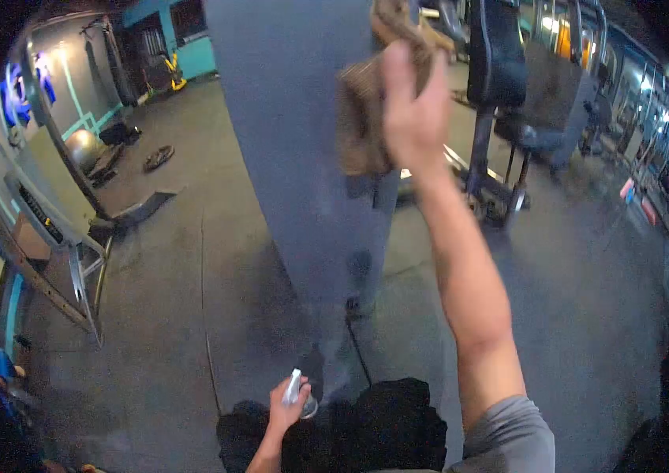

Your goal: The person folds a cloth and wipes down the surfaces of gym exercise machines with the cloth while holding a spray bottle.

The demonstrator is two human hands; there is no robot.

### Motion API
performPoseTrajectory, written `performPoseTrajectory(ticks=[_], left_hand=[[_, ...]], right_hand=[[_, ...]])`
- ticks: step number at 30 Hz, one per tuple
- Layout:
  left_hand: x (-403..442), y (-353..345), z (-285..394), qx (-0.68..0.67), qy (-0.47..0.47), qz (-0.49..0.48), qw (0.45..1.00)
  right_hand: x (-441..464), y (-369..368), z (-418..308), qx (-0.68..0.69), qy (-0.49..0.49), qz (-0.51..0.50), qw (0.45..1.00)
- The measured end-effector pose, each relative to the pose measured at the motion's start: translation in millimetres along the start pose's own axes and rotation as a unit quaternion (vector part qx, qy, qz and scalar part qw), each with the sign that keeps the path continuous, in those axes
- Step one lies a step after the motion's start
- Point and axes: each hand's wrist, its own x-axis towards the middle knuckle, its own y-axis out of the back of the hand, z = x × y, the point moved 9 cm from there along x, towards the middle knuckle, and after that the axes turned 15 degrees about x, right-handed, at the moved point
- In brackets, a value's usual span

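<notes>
My right hand [416,126] is raised high in front of me, its arm stretched out. It grips a brown cloth [360,118] that lies against the side of a blue-grey pillar [295,102]. Motion blurs the fingers and the cloth, and part of the cloth shows above the hand. Low in front of my body, my left hand [281,410] is closed around a spray bottle [293,388] with a white spray head. Most of the bottle is hidden by the hand.
A cable [358,347] runs along the dark floor from the pillar's base. Gym machines stand on both sides, one with a black padded seat back [498,55] at right and a metal frame [74,260] at left. A weight plate [159,158] lies on the floor.
</notes>
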Motion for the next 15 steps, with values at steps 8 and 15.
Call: performPoseTrajectory(ticks=[8, 15], left_hand=[[-7.0, -7.4, -6.8, -0.003, 0.012, -0.027, 1.000], [-9.2, -10.3, -13.8, 0.020, 0.046, -0.056, 0.997]], right_hand=[[-301.6, 41.6, 55.1, 0.043, -0.183, 0.109, 0.976], [-108.5, 27.3, 24.9, 0.040, -0.117, 0.137, 0.983]])
